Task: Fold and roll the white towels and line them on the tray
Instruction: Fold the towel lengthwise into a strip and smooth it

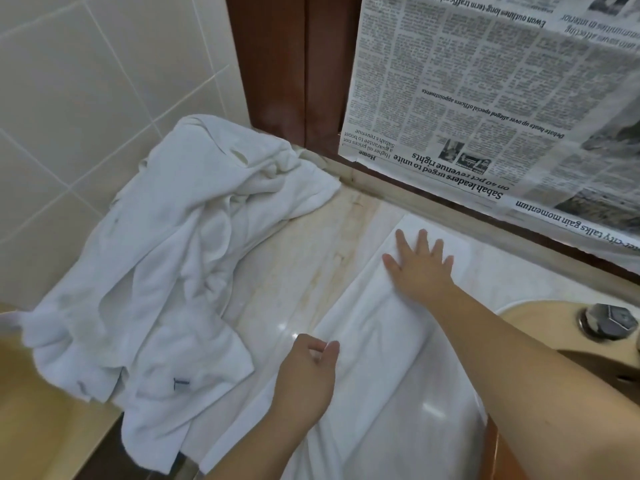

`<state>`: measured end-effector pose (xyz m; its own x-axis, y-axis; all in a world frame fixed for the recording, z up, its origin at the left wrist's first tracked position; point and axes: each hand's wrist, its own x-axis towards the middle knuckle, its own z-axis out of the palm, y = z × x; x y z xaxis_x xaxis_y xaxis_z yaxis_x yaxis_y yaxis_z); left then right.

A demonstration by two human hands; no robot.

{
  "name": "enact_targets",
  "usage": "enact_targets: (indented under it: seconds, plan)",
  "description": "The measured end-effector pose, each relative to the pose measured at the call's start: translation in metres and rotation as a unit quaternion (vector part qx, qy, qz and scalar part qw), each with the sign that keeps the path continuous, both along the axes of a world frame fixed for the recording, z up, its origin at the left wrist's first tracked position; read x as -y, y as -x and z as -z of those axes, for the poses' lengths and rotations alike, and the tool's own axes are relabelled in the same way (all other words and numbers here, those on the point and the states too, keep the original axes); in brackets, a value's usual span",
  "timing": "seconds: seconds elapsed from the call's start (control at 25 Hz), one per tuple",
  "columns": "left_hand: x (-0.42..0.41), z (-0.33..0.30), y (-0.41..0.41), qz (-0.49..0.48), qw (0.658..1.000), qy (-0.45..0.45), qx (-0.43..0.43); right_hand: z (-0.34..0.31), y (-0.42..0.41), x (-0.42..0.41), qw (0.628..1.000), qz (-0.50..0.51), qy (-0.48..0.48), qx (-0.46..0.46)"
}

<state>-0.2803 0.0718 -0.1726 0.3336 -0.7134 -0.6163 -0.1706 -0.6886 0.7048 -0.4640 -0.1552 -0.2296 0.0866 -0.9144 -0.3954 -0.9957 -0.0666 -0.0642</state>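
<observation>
Towel (377,344) first: I see it folded into a long white strip, lying flat on the marble counter (304,258) and running from the back ledge toward me, where its near end drapes over the counter's front edge. My right hand (420,268) lies flat on the strip's far end, fingers spread and straight, palm down on the cloth. My left hand (306,372) sits at the strip's left edge, about halfway along; its fingers are loosely curled with the tips touching the fold, and I cannot tell whether they pinch the cloth or only rest against it.

Just left of the strip, a pile (173,258) of crumpled white towels is heaped in the corner against the tiled wall (86,98), its lower edge hanging off the counter. A small dark tag shows on one of them.

To the right, a beige sink (540,320) is set into the counter, with a chrome tap (609,322) at its rim. Behind the ledge, a newspaper (485,98) hangs upside down beside a brown wooden frame (294,71).
</observation>
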Motion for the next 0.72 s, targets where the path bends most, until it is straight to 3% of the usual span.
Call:
enact_targets:
  seconds: [0.2, 0.4, 0.52, 0.72]
  plan:
    - [-0.028, -0.016, -0.022, 0.148, 0.988, 0.034, -0.008, -0.003, 0.003, 0.006, 1.000, -0.009, -0.016, -0.015]
    - [-0.087, -0.015, -0.049, 0.171, 0.984, 0.004, -0.056, 0.003, 0.005, 0.011, 0.999, -0.019, 0.005, -0.035]
    - [-0.123, -0.024, -0.070, 0.133, 0.987, -0.004, -0.092, 0.007, 0.006, 0.011, 0.999, -0.026, 0.023, -0.038]
    - [-0.166, -0.021, -0.094, 0.010, 0.997, 0.002, -0.075, 0.004, 0.005, 0.009, 0.998, -0.042, 0.015, -0.038]
